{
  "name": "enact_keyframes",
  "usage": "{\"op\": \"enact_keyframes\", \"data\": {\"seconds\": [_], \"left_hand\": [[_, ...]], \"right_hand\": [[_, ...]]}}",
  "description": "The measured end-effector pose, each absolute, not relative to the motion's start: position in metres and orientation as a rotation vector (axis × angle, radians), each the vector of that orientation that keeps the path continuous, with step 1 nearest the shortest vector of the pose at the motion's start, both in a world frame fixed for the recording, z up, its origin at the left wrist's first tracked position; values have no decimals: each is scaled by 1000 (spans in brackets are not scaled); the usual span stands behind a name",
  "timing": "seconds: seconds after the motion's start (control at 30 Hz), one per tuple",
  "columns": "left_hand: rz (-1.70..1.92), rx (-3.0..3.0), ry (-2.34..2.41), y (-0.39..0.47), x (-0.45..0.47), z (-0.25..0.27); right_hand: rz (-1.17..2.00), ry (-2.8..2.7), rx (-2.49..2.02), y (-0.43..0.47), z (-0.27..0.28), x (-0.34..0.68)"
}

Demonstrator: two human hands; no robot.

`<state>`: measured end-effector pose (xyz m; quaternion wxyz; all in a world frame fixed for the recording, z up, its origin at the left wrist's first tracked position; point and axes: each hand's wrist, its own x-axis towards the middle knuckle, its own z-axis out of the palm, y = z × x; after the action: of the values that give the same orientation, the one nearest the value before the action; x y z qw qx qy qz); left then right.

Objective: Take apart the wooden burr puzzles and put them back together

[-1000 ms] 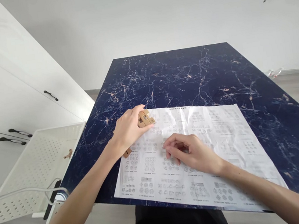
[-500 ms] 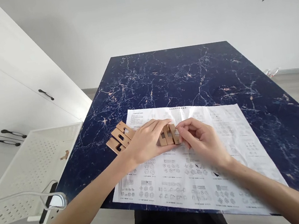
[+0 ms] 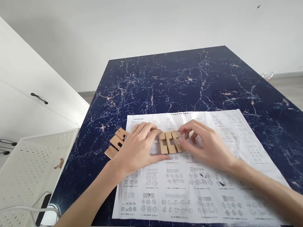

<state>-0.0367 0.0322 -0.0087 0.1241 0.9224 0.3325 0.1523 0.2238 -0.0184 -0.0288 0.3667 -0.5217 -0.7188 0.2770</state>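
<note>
Three notched wooden puzzle pieces [image 3: 170,143] stand side by side on a printed diagram sheet [image 3: 177,200]. My left hand [image 3: 138,147] is at the left end of this row, its fingers bent near the top corner and its thumb stretched out below, apart from one another. At the other end, my right hand [image 3: 204,140] has thumb and forefinger on the rightmost piece, which leans slightly. More wooden pieces with cut-outs [image 3: 116,143] lie in a slanted row left of the sheet, partly hidden behind my left hand.
The dark blue marbled table [image 3: 159,86] reaches back toward a pale wall. To the left stands a white perforated cart [image 3: 31,164] with a small wooden piece [image 3: 59,164] in it and a white cable [image 3: 21,209]. White cabinets [image 3: 9,84] with black handles are behind it.
My left hand has drawn back to the left off the row, uncovering more of the three pieces. My right hand stays at the right end. The view has shifted slightly.
</note>
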Motion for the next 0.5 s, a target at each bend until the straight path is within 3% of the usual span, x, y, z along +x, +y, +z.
{"op": "enact_keyframes", "data": {"seconds": [0.27, 0.5], "left_hand": [[382, 2562, 1125, 44, -53, 3], [552, 2293, 1184, 46, -53, 10]], "right_hand": [[683, -2057, -1242, -11, -30, 237], [705, -2165, -1290, -11, -38, 236]]}}
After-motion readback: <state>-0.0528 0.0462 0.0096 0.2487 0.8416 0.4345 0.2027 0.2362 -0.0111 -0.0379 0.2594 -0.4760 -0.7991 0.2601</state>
